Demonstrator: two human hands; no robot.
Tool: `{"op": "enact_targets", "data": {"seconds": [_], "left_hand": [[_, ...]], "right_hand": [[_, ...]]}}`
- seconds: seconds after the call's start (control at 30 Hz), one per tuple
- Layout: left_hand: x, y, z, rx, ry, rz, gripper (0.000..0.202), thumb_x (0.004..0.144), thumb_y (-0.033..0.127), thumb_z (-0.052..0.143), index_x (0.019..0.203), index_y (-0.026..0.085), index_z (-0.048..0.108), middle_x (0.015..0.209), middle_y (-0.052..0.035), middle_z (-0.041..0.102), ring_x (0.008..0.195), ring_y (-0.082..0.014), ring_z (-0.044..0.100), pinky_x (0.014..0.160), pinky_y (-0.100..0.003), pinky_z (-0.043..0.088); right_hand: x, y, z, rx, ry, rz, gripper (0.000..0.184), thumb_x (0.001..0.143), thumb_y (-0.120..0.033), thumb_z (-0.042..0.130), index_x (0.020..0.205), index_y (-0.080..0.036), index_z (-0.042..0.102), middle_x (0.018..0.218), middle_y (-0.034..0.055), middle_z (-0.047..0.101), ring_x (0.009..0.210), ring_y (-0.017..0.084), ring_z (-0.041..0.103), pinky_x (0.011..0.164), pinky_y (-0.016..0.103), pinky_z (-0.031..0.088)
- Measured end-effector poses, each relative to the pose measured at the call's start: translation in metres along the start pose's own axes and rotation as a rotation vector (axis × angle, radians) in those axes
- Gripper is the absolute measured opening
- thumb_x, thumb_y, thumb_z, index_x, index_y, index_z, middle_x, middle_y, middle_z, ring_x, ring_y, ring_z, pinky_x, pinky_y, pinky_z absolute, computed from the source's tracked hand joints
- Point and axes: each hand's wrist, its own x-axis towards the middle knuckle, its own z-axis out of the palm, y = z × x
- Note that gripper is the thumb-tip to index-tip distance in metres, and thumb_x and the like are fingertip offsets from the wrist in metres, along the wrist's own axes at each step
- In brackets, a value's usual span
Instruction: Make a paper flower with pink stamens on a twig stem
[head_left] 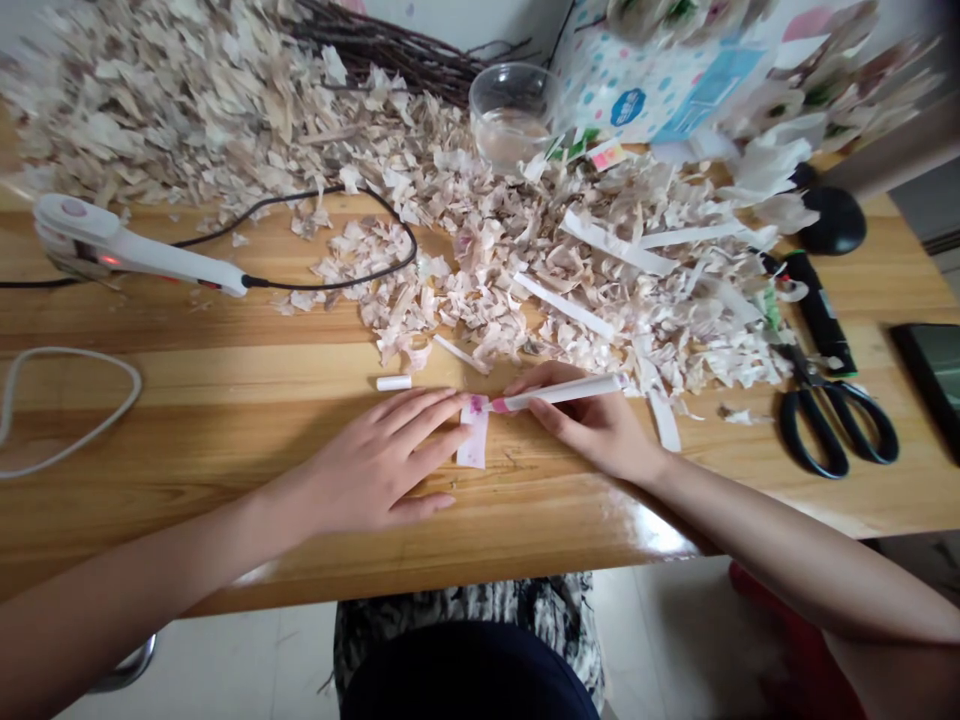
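Observation:
My left hand (pixel 382 460) lies flat on the wooden table (pixel 225 400), fingers stretched out, pressing on the left edge of a small white paper strip (pixel 474 440). My right hand (pixel 592 420) grips a white marker pen (pixel 559 393) whose pink tip touches the strip's top end, where a pink stain shows. The pen's white cap (pixel 394 382) lies on the table just above my left fingers.
A large heap of pale paper scraps (pixel 450 220) and white strips covers the far table. Black scissors (pixel 832 420), a black pen (pixel 817 310), a white corded tool (pixel 127 250), a clear cup (pixel 514 115), a tissue box (pixel 660 80) and twigs (pixel 390 45) surround it.

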Motion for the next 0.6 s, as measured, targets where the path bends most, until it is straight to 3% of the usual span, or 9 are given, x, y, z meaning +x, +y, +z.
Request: {"op": "enact_targets", "data": {"seconds": [0.13, 0.3, 0.47, 0.6], "left_hand": [[0.0006, 0.0, -0.0003, -0.006, -0.001, 0.0, 0.055, 0.092, 0.049, 0.04, 0.133, 0.012, 0.044, 0.144, -0.0179, 0.039, 0.133, -0.03, 0.033, 0.108, -0.046, 0.032], [0.0014, -0.0004, -0.0004, -0.004, 0.003, 0.004, 0.055, 0.092, 0.049, 0.04, 0.132, 0.011, 0.044, 0.143, -0.0187, 0.038, 0.133, -0.0302, 0.033, 0.108, -0.046, 0.032], [0.0017, -0.0003, -0.0006, -0.002, 0.005, 0.009, 0.054, 0.092, 0.048, 0.04, 0.132, 0.011, 0.045, 0.143, -0.0187, 0.039, 0.133, -0.0301, 0.033, 0.108, -0.046, 0.032], [0.0011, 0.0001, -0.0012, 0.0, -0.002, 0.008, 0.055, 0.092, 0.048, 0.04, 0.132, 0.011, 0.044, 0.143, -0.0186, 0.039, 0.133, -0.0298, 0.033, 0.108, -0.046, 0.033]], "right_hand": [[0.0004, -0.0019, -0.0006, -0.007, 0.043, 0.007, 0.019, 0.091, -0.032, 0.053, 0.094, -0.017, 0.064, 0.09, 0.0065, 0.065, 0.082, 0.018, 0.062, 0.068, 0.028, 0.049], [0.0, -0.0021, 0.0004, 0.027, -0.021, 0.004, 0.017, 0.091, -0.031, 0.053, 0.096, -0.018, 0.063, 0.09, 0.0063, 0.066, 0.082, 0.018, 0.062, 0.067, 0.028, 0.05], [-0.0006, 0.0001, 0.0, 0.009, 0.052, 0.037, 0.023, 0.091, -0.038, 0.053, 0.097, -0.018, 0.063, 0.09, 0.0066, 0.065, 0.082, 0.019, 0.061, 0.067, 0.029, 0.048], [-0.0008, 0.0006, -0.0007, 0.026, 0.002, 0.02, 0.02, 0.091, -0.036, 0.053, 0.095, -0.018, 0.063, 0.089, 0.0062, 0.065, 0.081, 0.018, 0.061, 0.066, 0.028, 0.048]]}}
